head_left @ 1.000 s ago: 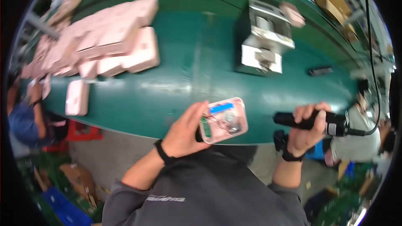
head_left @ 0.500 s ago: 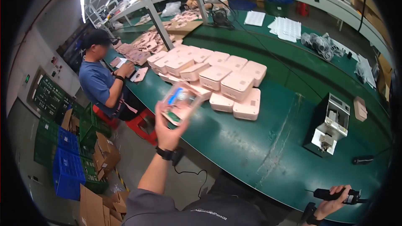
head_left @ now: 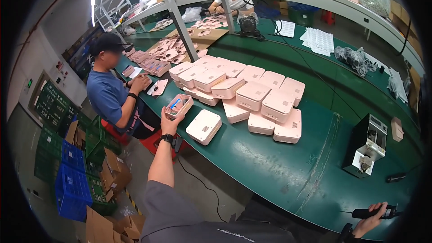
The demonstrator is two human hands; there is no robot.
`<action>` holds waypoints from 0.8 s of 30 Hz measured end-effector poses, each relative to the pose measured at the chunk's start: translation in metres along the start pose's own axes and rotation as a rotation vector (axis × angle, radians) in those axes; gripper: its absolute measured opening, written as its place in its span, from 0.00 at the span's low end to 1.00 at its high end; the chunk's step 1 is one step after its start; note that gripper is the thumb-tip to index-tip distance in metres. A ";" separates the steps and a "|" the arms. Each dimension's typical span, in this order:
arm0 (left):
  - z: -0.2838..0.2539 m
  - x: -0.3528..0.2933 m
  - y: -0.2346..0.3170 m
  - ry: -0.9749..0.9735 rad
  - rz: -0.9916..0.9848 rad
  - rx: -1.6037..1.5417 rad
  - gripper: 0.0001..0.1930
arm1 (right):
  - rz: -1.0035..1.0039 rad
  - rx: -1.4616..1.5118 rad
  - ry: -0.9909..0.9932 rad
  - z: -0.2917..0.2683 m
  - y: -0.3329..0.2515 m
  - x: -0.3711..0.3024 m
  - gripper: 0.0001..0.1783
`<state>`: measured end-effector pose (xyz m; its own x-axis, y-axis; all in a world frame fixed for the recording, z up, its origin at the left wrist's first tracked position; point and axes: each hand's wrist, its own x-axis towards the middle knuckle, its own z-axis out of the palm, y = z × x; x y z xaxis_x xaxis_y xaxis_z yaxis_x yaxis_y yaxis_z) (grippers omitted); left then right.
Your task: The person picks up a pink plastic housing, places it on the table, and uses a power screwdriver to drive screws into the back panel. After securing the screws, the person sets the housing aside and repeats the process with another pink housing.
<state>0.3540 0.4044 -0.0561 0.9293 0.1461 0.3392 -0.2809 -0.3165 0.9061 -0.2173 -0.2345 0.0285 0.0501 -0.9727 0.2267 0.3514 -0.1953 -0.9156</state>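
At the near-left edge of the table, my left hand (head_left: 171,122) is closed around the lower side of an open pink plastic box (head_left: 180,106). Coloured wires and a blue part show inside it. Just right of that hand, a closed pink box (head_left: 204,127) with a small grille lies flat on the table. Far to the right, my right hand (head_left: 371,221) grips a black electric screwdriver (head_left: 361,213), its thin bit pointing left. The screwdriver is above the table's near edge.
Closed pink boxes (head_left: 252,94) are stacked mid-table. A black and silver machine (head_left: 366,146) stands right, with a dark handheld tool (head_left: 396,177) nearby. A co-worker (head_left: 108,87) works at the left beside pink parts (head_left: 168,51). A shelf post (head_left: 177,22) rises behind the stack.
The open box in my left hand has come down and left, toward the table edge. A closed box beside it is now in plain view. My right hand still holds the screwdriver; the view has shifted.
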 end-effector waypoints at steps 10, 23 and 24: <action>0.002 -0.019 0.023 0.122 0.224 0.652 0.56 | -0.031 -0.023 -0.013 -0.016 -0.005 -0.006 0.12; 0.058 -0.174 0.124 -0.358 0.419 0.599 0.41 | 0.024 0.023 -0.168 0.026 -0.021 -0.008 0.09; 0.065 -0.186 0.132 -0.387 0.415 0.557 0.42 | 0.047 0.043 -0.150 0.025 -0.021 -0.009 0.09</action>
<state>0.1593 0.2750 -0.0164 0.8210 -0.3907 0.4164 -0.5564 -0.7109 0.4301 -0.2024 -0.2186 0.0543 0.2051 -0.9504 0.2340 0.3845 -0.1416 -0.9122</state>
